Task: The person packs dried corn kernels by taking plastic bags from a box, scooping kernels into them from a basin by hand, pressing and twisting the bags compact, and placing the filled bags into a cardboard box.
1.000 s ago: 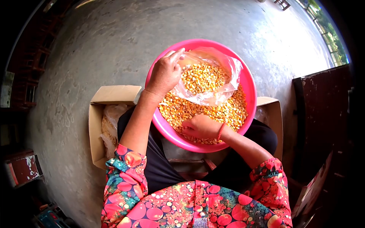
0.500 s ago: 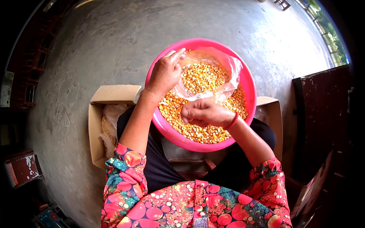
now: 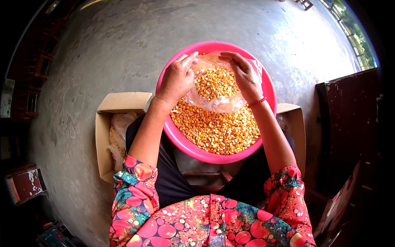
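Observation:
A pink basin (image 3: 193, 152) full of yellow corn kernels (image 3: 218, 131) rests over my lap. Inside it, toward the far side, a clear plastic bag (image 3: 228, 104) lies with its mouth spread, and more kernels show within. My left hand (image 3: 177, 80) pinches the bag's edge at the left, its fingertips close to the basin's far rim. On the opposite side, my right hand (image 3: 245, 78), with a red band at the wrist, has its thumb and fingers closed on the bag's right edge. The fingertips partly hide the plastic they hold.
An open cardboard box (image 3: 103, 140) with a plastic bag inside stands left of my legs. Another cardboard box (image 3: 297, 140) is at the right. Dark wooden furniture (image 3: 349, 119) lines the right side, over a grey concrete floor (image 3: 82, 90).
My right hand has moved up and away from above the near kernels to the bag's right edge. The left hand stays at the bag's left edge.

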A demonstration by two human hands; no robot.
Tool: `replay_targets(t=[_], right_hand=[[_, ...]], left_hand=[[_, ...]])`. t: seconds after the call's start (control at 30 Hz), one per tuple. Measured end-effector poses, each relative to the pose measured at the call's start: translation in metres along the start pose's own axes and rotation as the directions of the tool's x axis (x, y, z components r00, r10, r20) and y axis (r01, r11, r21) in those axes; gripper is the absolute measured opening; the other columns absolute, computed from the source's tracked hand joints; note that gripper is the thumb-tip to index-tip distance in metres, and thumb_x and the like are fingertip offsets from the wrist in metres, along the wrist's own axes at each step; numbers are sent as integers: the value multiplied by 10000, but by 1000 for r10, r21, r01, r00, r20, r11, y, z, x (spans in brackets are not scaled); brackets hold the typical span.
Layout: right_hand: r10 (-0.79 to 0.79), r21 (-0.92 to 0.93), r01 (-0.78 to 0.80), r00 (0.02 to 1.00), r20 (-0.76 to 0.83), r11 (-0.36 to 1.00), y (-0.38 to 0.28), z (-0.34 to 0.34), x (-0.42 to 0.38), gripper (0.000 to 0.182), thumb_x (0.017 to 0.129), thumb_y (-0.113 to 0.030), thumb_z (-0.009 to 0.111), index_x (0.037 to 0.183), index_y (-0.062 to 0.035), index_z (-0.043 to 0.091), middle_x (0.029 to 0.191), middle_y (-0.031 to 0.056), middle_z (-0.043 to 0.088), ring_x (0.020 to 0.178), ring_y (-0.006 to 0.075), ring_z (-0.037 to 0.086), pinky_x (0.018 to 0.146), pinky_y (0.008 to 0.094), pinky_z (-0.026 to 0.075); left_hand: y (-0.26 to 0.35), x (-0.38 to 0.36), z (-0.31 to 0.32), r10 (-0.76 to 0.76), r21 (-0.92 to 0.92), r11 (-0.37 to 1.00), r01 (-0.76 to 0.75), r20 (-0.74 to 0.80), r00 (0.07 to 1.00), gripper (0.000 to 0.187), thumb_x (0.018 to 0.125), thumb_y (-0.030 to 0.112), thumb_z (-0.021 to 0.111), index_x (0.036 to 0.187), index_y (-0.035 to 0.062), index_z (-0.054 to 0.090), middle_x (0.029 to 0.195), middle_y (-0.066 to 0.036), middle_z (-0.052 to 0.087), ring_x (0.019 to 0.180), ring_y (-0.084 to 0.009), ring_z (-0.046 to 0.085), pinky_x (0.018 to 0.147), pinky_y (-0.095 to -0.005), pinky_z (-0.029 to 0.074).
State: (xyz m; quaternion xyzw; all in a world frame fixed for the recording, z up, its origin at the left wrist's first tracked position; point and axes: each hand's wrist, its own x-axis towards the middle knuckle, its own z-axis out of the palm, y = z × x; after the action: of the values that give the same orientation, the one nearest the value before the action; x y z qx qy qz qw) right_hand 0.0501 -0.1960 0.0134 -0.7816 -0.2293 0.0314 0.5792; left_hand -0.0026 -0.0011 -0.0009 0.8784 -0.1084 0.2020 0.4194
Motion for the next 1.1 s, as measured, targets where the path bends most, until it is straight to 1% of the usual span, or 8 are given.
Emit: replay_targets(t=[0.17,0.2,0.37,0.47,0.57,0.7,0.83,1.1], right_hand=[[120,168,-132,990,77,977,0,-3,-3,258,909,-25,349,1043,-6,569,875,53,618,767,100,583,682,238,482],[158,240,-217,957,241,946,-6,-5,-7,260,906,-28,348,1041,-8,569,835,38,606,711,80,564,630,222,475],[166,-21,-263,541,825,964,-40,8,-36,218,899,-51,396,1014,-43,581,747,25,601,612,63,559,559,219,448],[13,-188,269,542,840,944,-21,26,-64,195,837,-74,465,980,-72,599,782,76,630,663,209,614,631,340,471],[157,-474,469,567,809,745,-12,39,-78,212,787,-58,476,962,-98,588,774,102,612,732,265,619,607,387,467],[48,-526,432,738,673,733,13,46,-84,91,788,-89,489,832,-71,567,746,119,592,712,297,610,619,400,479],[-16,-480,571,653,757,666,19,55,-101,91,779,-102,483,811,-46,547,768,115,590,722,288,615,605,390,487],[147,-368,347,524,839,863,0,59,-105,203,825,-206,481,771,-24,552,714,192,595,667,362,586,622,451,463]], left_hand=[[8,2,-4,-10,28,1000,10,1,1000,418,715,-89,446,1119,-34,537,938,-173,603,867,-301,601,753,-367,488],[11,2,-5,-54,28,998,54,6,999,420,713,-89,445,1119,-33,537,938,-175,602,872,-301,599,758,-369,487],[10,1,-6,-68,40,997,67,19,998,426,709,-87,443,1120,-28,538,933,-173,600,866,-299,598,756,-372,485],[9,2,-4,-68,38,997,67,22,997,431,708,-86,442,1122,-23,540,929,-170,601,854,-298,599,748,-370,486],[6,2,-5,-65,50,997,64,25,998,433,723,-74,448,1142,-13,535,968,-169,600,830,-278,604,725,-340,481],[6,3,-4,-70,55,996,68,30,997,437,739,-61,455,1165,-1,530,1011,-171,597,818,-259,609,708,-312,477],[10,4,-5,-68,49,997,67,14,998,430,707,-84,443,1121,-19,541,927,-164,603,847,-298,599,741,-371,486],[8,4,-5,-73,32,997,73,25,997,435,705,-84,445,1124,-17,539,924,-161,605,850,-299,600,744,-367,486]])
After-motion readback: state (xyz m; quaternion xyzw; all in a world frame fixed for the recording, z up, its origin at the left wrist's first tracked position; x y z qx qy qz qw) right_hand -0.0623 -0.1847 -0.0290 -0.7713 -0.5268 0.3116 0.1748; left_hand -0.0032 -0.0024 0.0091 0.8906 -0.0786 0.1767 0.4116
